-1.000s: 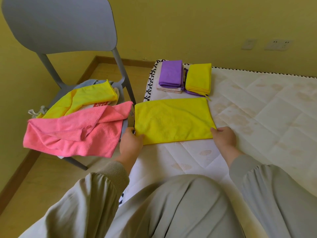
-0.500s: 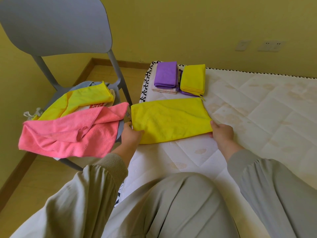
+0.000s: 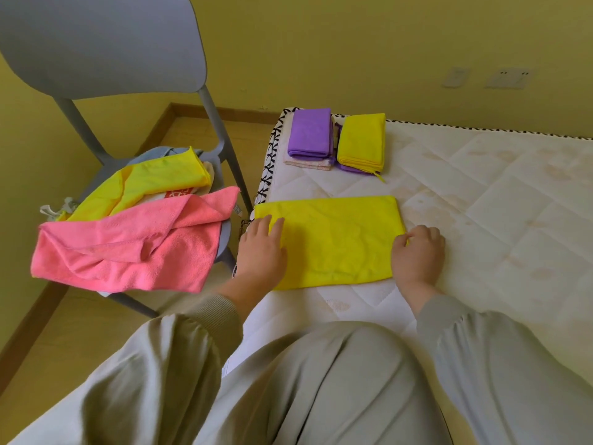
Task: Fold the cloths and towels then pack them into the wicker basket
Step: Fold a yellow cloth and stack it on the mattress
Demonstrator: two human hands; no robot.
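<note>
A yellow cloth (image 3: 333, 239), folded into a flat rectangle, lies on the mattress (image 3: 481, 220) in front of me. My left hand (image 3: 261, 248) rests flat on its left edge with straight fingers. My right hand (image 3: 417, 252) has curled fingers that pinch the cloth's right edge. At the mattress's far corner sit two folded stacks: a purple cloth (image 3: 309, 131) on a pale towel, and a yellow cloth (image 3: 362, 139) on another purple one. No wicker basket is in view.
A grey chair (image 3: 106, 46) stands left of the mattress, its seat piled with an unfolded pink cloth (image 3: 128, 248), a yellow cloth (image 3: 144, 184) and other fabric. My knees fill the foreground. Wooden floor and yellow walls surround the spot.
Both hands moved from the cloth's near corners up along its side edges. My left hand went from pinching the corner to lying flat on the cloth.
</note>
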